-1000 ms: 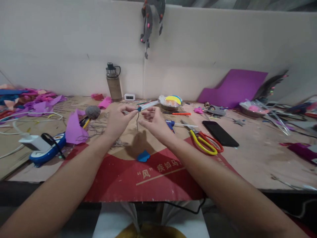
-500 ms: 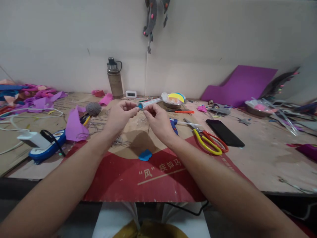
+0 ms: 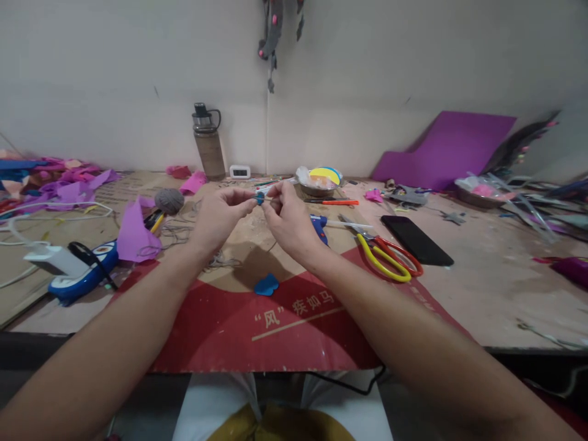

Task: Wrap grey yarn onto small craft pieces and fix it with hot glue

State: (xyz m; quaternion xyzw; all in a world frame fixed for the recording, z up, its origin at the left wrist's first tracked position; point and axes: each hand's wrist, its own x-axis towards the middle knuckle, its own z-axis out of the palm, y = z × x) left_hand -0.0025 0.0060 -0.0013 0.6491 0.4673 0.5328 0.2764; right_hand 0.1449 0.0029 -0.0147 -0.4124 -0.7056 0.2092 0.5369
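Note:
Held up over the cardboard, a small blue piece (image 3: 260,198), perhaps felt, is pinched between the thumb and fingers of my left hand (image 3: 225,211). My right hand (image 3: 289,217) is closed right beside it, fingertips touching or nearly touching the piece. A thin strand (image 3: 272,246), like wire or thread, pokes out below my right hand; its upper part is hidden behind the fingers. On the cardboard beneath lies another blue piece with a scalloped edge (image 3: 266,285). Near my right wrist is a blue glue gun (image 3: 318,228), partly covered, with a white stick.
Scissors with red and yellow handles (image 3: 386,260) and a black phone (image 3: 416,240) lie to the right. A power strip (image 3: 85,275), purple scrap (image 3: 138,233) and grey yarn ball (image 3: 169,200) are left. Behind stand a bottle (image 3: 210,150), small clock (image 3: 239,172) and bowl (image 3: 316,188).
My right hand has turned slightly and shifted a little left against the blue piece, and the thin strand now slants. My left hand keeps its pinch. The whole view has shifted slightly.

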